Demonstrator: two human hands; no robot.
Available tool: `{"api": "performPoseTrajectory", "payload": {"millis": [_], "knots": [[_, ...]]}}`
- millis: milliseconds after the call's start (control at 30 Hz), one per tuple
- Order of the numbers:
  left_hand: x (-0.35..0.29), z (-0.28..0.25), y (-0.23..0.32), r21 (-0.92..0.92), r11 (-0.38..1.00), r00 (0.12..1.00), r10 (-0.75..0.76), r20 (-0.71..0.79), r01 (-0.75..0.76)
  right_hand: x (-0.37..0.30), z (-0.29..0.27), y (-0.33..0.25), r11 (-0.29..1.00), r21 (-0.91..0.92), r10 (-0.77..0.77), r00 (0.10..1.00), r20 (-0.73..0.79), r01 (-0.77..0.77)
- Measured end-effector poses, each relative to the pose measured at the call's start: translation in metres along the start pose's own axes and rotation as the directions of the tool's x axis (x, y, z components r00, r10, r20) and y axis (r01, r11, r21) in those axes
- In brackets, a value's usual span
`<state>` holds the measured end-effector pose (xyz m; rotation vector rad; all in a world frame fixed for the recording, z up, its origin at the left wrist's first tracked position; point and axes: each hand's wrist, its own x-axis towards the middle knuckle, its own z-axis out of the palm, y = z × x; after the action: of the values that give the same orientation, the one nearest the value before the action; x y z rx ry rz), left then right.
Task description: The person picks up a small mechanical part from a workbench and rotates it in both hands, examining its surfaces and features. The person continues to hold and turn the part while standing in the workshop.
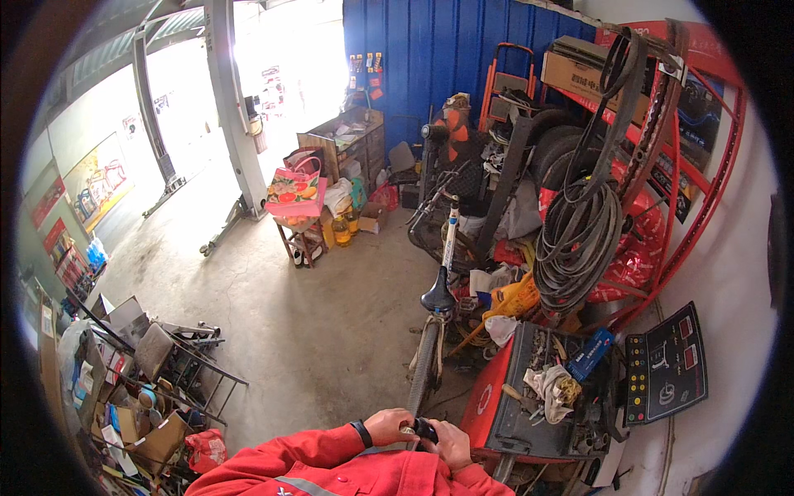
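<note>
Both hands meet low in the picture, close in front of my red jacket [347, 467]. My left hand [386, 427], with a black band on its wrist, is closed, its fingertips at the pale, metal-looking end of a small black object [425, 430]. Around the other side of that object curl the fingers of my right hand [452, 446]. The object's kind is too small to make out, and the fingers hide part of it. Just beyond my hands is the tyre of a bicycle [427, 364], its black saddle [438, 298] farther off.
Right of me stands a red and black machine [488, 401] topped with loose parts and a rag, its control panel [668, 364] beside it. Cable coils [579, 248] hang from a red rack. Boxes and a metal frame [198, 372] clutter the left. A stool [302, 240] stands farther off.
</note>
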<state>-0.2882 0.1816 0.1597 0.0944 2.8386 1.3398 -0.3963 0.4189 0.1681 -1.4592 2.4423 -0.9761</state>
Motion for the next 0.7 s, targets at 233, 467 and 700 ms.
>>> {"api": "performPoseTrajectory", "payload": {"millis": [233, 467, 700], "knots": [[-0.006, -0.004, 0.020, -0.041, 0.988, 0.986, -0.154, -0.068, 0.151, -0.002, 0.003, 0.002, 1.000, -0.005, -0.014, 0.999, -0.045, 0.013], [-0.005, -0.011, 0.030, -0.049, 0.983, 0.981, -0.182, -0.066, 0.179, -0.004, 0.007, 0.007, 1.000, -0.003, -0.004, 0.999, -0.040, 0.004], [-0.008, -0.006, 0.028, -0.003, 0.996, 0.985, -0.086, -0.149, 0.087, -0.005, 0.005, 0.006, 1.000, 0.019, 0.003, 0.998, -0.061, -0.002]]}}
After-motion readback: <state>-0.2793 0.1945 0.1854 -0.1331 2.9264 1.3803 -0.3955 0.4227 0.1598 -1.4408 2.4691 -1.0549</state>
